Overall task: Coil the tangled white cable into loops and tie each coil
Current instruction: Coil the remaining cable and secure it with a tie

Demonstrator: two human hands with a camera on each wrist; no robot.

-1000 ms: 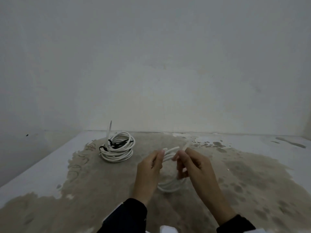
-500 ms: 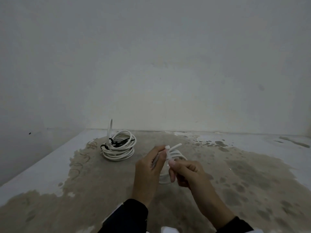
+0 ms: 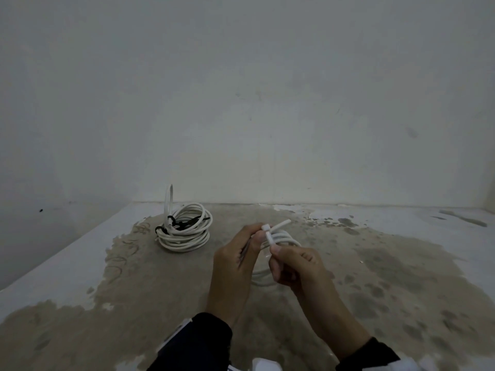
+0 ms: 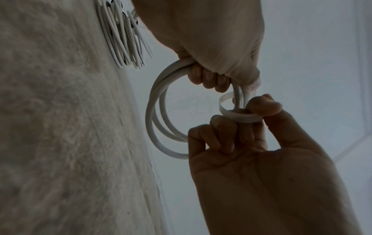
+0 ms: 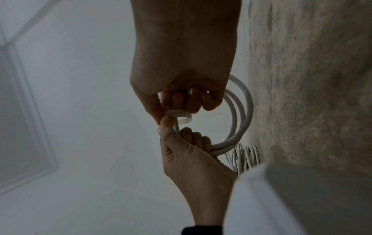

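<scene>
Head view is showing you holding a small coil of white cable above the counter, a little right of centre and nearer than the other bundle. Your left hand is gripping the coil's left side, fingers curled round the bunched strands. Your right hand is pinching a flat white tie strap between thumb and forefinger, its other fingers curled in, where the strap is circling the strands. One cut cable end is sticking out to the far right, above your knuckles.

You are, I judge, tying this coil: the strap is looped round the strands but looks slack, a clear gap showing inside it in both wrist views. The next move is probably calling for a steady pull on the strap's free end while your left hand is keeping the strands bunched, so none is slipping out of the loop. Whether the strap is already locked, I cannot tell.

A larger finished coil is lying on the counter to the far left, bound with black ties, with a white strap tail standing up from it.

The counter is looking like rough, stained concrete, with pale painted margins at left and far right. A plain, scuffed white wall is rising behind it.
</scene>
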